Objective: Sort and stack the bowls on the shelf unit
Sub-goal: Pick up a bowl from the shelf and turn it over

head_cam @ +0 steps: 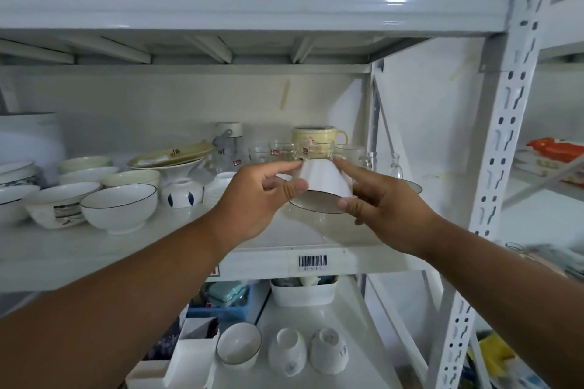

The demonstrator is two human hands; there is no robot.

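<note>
Held a white bowl [324, 178] upside down and tilted, foot away, mouth toward the camera, in front of the middle shelf [126, 249] of the white metal shelf unit [502, 136]. Showed smooth glossy white walls, a thin dark line round the rim, and a narrow foot ring on top. Pinched it with both hands: left hand [252, 199] with thumb on the rim and forefinger stretched to the foot, right hand [379, 202] mirrored on the other side, thumb at the rim, forefinger up along the wall. Hovered just above a second dark-rimmed bowl [316, 210] standing on the shelf, whose rim peeped out below; could not tell whether the two touched.

Counted on the left of that shelf: one white bowl with a blue rim line [119, 207] at the front, one patterned bowl [60, 207] beside it, about three pale cream bowls [83, 164] stacked behind, and more blue-patterned bowls [15, 174] at the edge, cut off. Counted one small white pot with dark blue ovals [182, 192], one olive dish [172, 155] laid on a white plate, several clear glasses [281, 150] with red labels, and one yellow mug [313, 136] at the back.

Counted on the lower shelf [316, 319] one dark-rimmed bowl [238, 346] upright and two small white cups [308, 350] upside down. Showed a barcode label [313, 262] on the shelf edge.
</note>
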